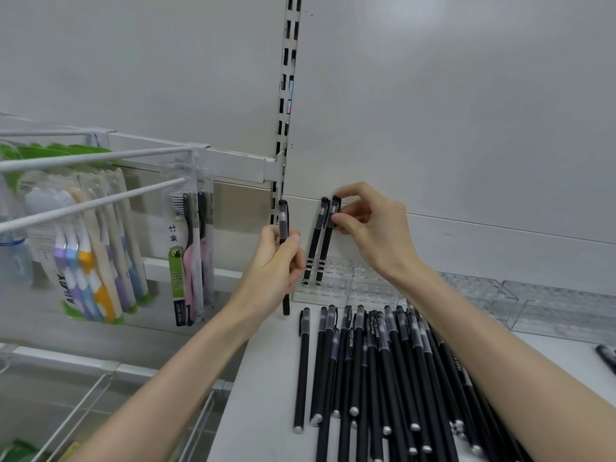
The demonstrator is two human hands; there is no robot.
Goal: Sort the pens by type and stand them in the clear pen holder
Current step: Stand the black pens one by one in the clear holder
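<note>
Nearest me, overlapping black pens [383, 378] lie on the shelf [263, 395], caps pointing away. My left hand [273, 261] grips one upright pen [283, 221]. My right hand [373, 225] pinches one of two standing pens [315, 241], caps up, in the clear pen holder [336, 286].

Left hand [273, 265] grips pen [283, 218] upright; right hand [373, 225] fingers [354, 191] pinch standing pen [328, 243] top

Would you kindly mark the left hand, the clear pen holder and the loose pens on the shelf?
left hand [271, 263]: head view, back of the hand.
clear pen holder [336, 290]: head view, front wall.
loose pens [376, 368]: head view, mid-pile barrel.
</note>
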